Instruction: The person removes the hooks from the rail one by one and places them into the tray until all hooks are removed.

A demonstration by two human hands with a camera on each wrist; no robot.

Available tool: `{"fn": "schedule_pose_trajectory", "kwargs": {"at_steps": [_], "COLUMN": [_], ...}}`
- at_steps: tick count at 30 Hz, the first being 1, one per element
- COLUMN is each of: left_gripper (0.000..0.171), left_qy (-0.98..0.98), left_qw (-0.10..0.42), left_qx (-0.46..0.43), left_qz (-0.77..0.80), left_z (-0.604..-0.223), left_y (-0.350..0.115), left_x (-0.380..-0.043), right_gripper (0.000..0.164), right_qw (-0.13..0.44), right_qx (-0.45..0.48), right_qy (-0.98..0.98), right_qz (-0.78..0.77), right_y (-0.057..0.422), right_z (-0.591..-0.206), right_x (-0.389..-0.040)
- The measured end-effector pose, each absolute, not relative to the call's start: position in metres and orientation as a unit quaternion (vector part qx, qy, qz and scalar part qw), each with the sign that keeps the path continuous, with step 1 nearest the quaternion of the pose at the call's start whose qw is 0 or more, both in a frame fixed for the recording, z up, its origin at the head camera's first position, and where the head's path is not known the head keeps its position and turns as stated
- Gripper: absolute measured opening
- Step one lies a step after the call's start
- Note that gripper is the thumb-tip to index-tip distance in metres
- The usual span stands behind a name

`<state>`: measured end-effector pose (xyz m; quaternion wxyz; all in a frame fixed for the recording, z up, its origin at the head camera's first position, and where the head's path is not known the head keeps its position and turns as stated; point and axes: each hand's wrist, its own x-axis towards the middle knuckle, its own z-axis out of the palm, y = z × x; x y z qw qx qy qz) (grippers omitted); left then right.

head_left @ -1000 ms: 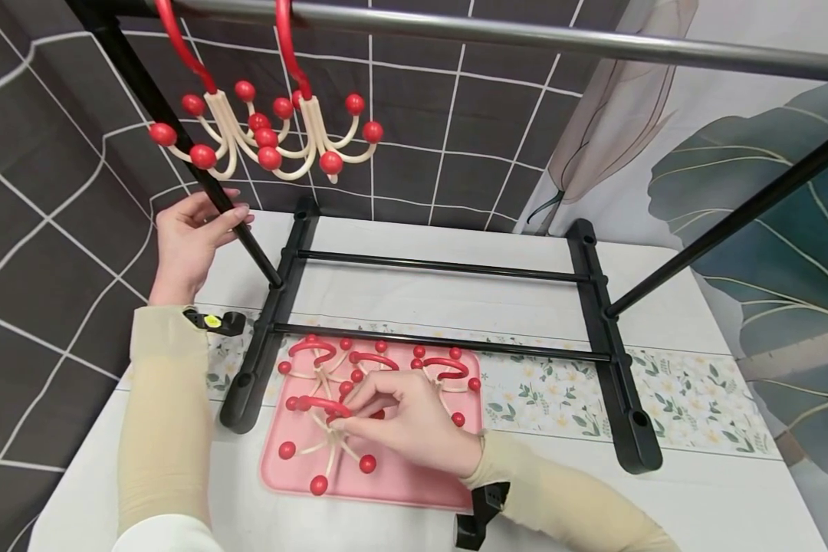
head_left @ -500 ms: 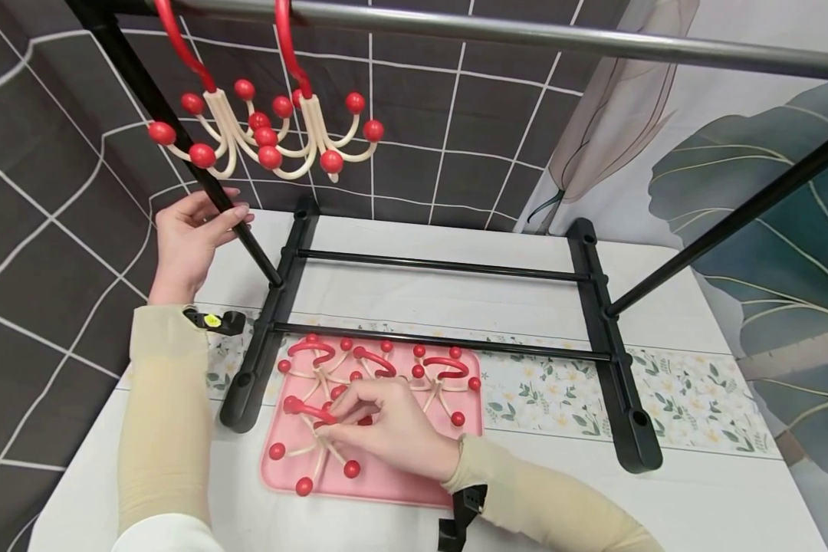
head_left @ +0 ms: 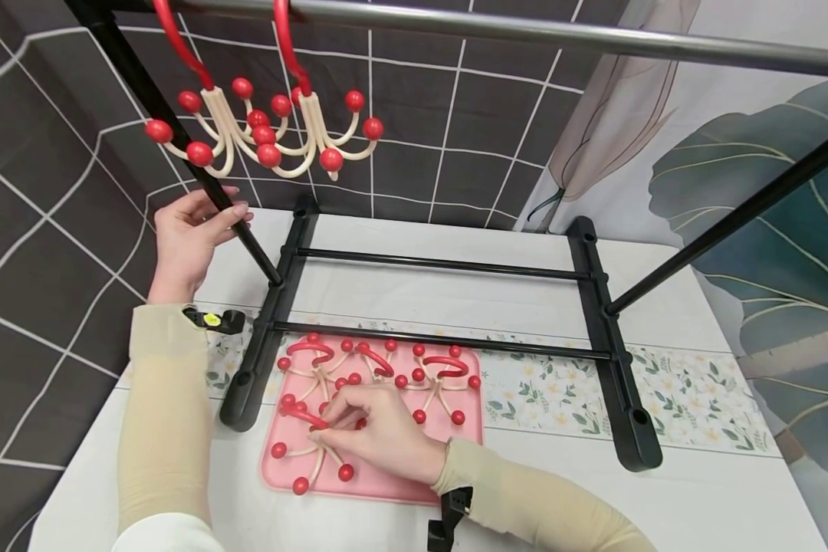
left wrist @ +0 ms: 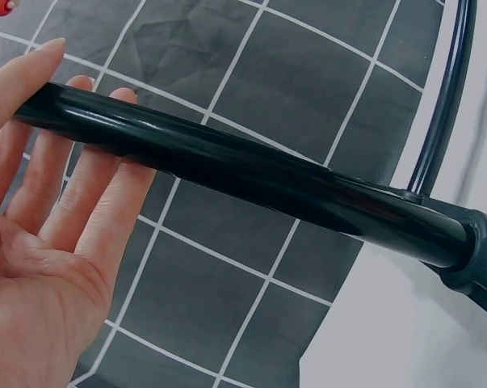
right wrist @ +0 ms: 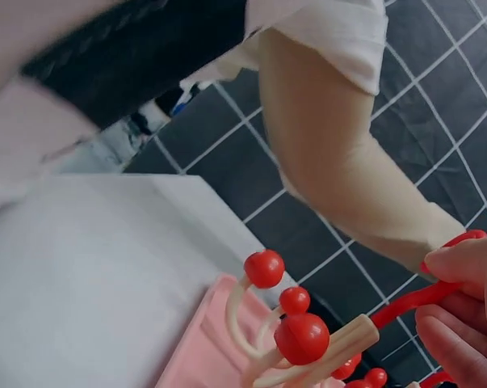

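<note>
My left hand (head_left: 192, 238) holds the rack's slanted black upright post (head_left: 251, 244), low on the left side. In the left wrist view, the fingers pass behind the post (left wrist: 227, 162) and the thumb lies on the near side. My right hand (head_left: 379, 433) pinches the red hook end of a multi-arm hanging hook (head_left: 303, 416) with cream arms and red ball tips. It stands tilted over the front left of the pink tray (head_left: 379, 487). In the right wrist view, the cream stem (right wrist: 348, 339) points away from the fingertips.
Three similar hooks lie along the tray's back, one of them a right-hand hook (head_left: 465, 364). Two more hooks (head_left: 221, 126) hang from the rack's top rail (head_left: 497, 31) at left. Black base bars (head_left: 441, 345) run just behind the tray on the white table (head_left: 559, 498).
My right hand has shifted left, bringing the front hook along with it. The neighbouring middle hook has turned a little. My left hand has stayed on the post.
</note>
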<state>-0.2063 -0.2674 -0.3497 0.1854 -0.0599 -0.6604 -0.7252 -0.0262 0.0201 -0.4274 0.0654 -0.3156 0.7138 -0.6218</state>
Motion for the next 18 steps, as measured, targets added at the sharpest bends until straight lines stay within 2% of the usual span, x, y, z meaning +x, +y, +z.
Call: {"fn": "schedule_pose_trajectory", "kwargs": {"at_steps": [18], "left_gripper": [0.027], "left_qy": [-0.664], "left_qw": [0.189], "left_qx": [-0.059], "left_qz": [-0.721], "left_z": [-0.3498], "left_y": [-0.2672], "left_x": [-0.2073], "right_gripper": [0.019], "right_qw": [0.118], "right_qx": [-0.318], "right_qy": [0.719], "right_qz": [-0.606], "right_y": [0.0266], "right_z": [-0.4220], "right_x": [-0.0312]}}
